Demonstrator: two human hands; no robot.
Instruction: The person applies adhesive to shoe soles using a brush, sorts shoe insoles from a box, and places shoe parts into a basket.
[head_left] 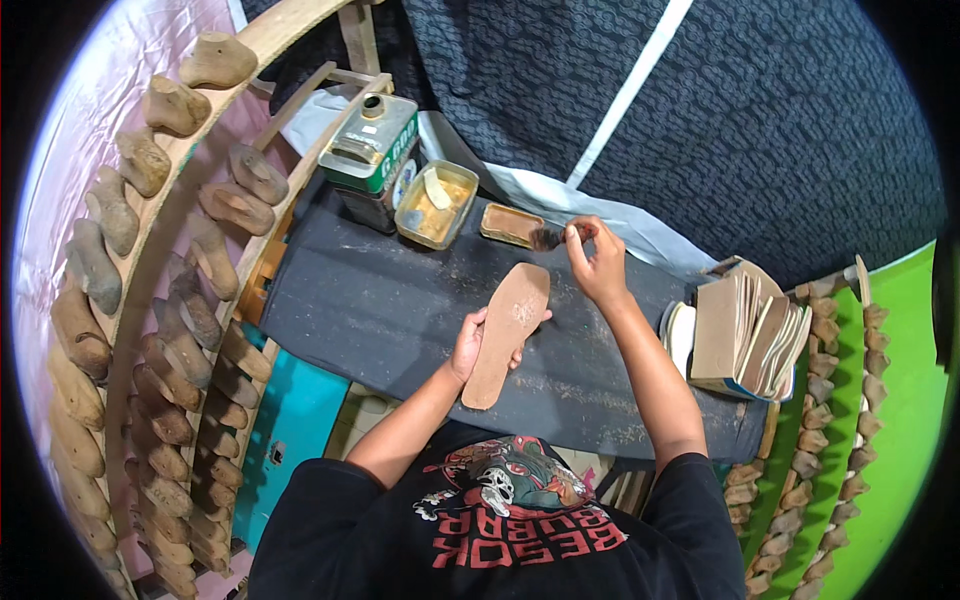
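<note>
My left hand [467, 346] is closed around a tan, sole-shaped shoe insole [497, 345], its thumb on one edge and fingertips showing at the other. The insole is tilted above the dark-covered table, with a whitish patch on its upper half. Up and to the right, my right hand [598, 262] pinches a small brush [547, 239] with dark bristles. The bristles point left, by the right end of a small rectangular tin [497, 237] holding something brown. Whether they touch the tin I cannot tell.
Left of the tin stand a plastic tub [448, 238] with yellowish residue and a pale scraper-like piece, and a green-and-silver metal can [372, 160]. A box of insoles [725, 335] sits at the table's right. Racks of wooden shoe lasts [178, 340] flank both sides.
</note>
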